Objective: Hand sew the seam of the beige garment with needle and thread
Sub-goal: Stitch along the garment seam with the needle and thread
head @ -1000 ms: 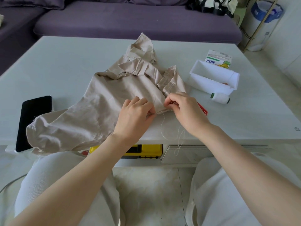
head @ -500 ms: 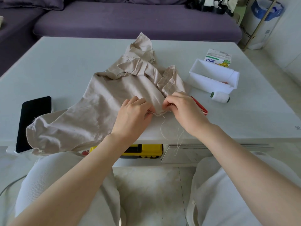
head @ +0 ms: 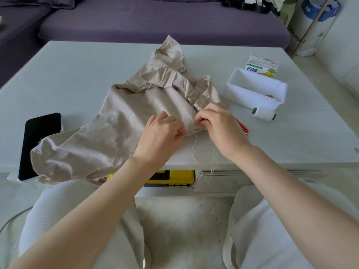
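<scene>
The beige garment (head: pixel 120 117) lies crumpled across the white table (head: pixel 77 78), one end hanging over the near edge. My left hand (head: pixel 161 136) pinches the garment's near seam edge with curled fingers. My right hand (head: pixel 219 125) grips the same seam just to the right, fingers curled; the needle is too small to make out. A pale thread (head: pixel 196 148) loops down from between the hands and dangles past the table's front edge.
A white thread spool (head: pixel 263 113) lies right of my hands, with a white plastic box (head: pixel 256 88) and a small carton (head: pixel 262 66) behind it. A red object (head: pixel 243 129) peeks from under my right hand. A black phone (head: pixel 40 142) lies at the left. A purple sofa (head: pixel 155 18) stands behind.
Both hands have shifted slightly away from me along the seam. The thread loop hangs much as before.
</scene>
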Motion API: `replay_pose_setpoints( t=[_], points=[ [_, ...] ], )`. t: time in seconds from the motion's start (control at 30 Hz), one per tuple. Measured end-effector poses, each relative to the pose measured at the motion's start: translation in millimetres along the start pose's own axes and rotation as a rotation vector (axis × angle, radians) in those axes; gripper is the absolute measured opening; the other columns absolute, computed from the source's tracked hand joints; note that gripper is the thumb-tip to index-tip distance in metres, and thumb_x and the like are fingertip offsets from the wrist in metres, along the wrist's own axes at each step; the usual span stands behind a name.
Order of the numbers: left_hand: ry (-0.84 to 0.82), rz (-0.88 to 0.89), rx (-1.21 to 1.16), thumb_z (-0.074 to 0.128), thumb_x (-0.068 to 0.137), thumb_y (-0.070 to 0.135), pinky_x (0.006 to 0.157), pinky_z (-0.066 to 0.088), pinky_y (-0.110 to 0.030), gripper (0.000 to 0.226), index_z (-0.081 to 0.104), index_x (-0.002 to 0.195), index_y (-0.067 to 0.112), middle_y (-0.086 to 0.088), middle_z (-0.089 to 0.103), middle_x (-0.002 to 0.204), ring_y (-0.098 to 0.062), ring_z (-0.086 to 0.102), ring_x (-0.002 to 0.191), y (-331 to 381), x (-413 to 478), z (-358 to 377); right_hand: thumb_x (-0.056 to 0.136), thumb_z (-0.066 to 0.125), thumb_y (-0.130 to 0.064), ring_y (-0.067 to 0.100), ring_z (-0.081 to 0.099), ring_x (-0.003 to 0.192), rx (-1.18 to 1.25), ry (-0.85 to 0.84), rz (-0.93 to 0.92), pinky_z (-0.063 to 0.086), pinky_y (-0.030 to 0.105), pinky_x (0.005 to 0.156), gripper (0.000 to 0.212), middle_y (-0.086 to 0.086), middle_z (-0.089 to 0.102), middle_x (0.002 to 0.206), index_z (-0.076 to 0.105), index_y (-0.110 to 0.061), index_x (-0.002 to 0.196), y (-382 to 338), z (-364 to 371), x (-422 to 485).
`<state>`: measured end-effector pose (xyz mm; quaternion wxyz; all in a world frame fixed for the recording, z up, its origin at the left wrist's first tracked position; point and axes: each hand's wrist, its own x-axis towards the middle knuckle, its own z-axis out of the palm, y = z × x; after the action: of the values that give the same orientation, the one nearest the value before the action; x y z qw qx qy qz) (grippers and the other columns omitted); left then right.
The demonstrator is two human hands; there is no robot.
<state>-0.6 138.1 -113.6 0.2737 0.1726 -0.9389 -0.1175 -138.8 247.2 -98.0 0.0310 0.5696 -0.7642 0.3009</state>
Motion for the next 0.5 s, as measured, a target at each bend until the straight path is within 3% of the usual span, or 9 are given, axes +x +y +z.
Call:
replay_pose_setpoints(
  t=[0.13,0.23,0.5],
  points=[
    [0.005,-0.011,0.005,0.059,0.068,0.006,0.067,0.031,-0.027,0.013,0.069,0.071,0.015,0.005,0.063,0.066,-0.024,0.053,0.071,-1.2,0.1,1.0,0.086,0.057,0.007,0.011,0.046,0.084,-0.022,-0.040,-0.003,0.046,0.033,0.070,0.021,0.002,0.058,0.087,0.071,-0.009,0.087,1.2,4.2,-0.4],
    [0.008,0.001,0.003,0.062,0.068,0.005,0.067,0.030,-0.026,0.013,0.070,0.071,0.015,0.005,0.063,0.067,-0.025,0.054,0.070,-1.6,1.5,0.6,0.083,0.058,0.010,0.014,0.049,0.087,-0.044,-0.063,-0.030,0.044,0.029,0.071,0.024,0.002,0.059,0.087,0.071,-0.010,0.086,0.6,3.3,0.5],
    [0.025,0.053,0.001,0.067,0.068,0.011,0.064,0.028,-0.025,0.010,0.071,0.071,0.019,0.008,0.063,0.064,-0.015,0.045,0.071,-4.2,2.7,2.7,0.077,0.053,0.019,0.021,0.050,0.088,-0.116,-0.136,-0.078,0.049,0.044,0.070,0.034,0.005,0.057,0.087,0.069,-0.008,0.089,-6.4,-0.8,1.8]
  ],
)
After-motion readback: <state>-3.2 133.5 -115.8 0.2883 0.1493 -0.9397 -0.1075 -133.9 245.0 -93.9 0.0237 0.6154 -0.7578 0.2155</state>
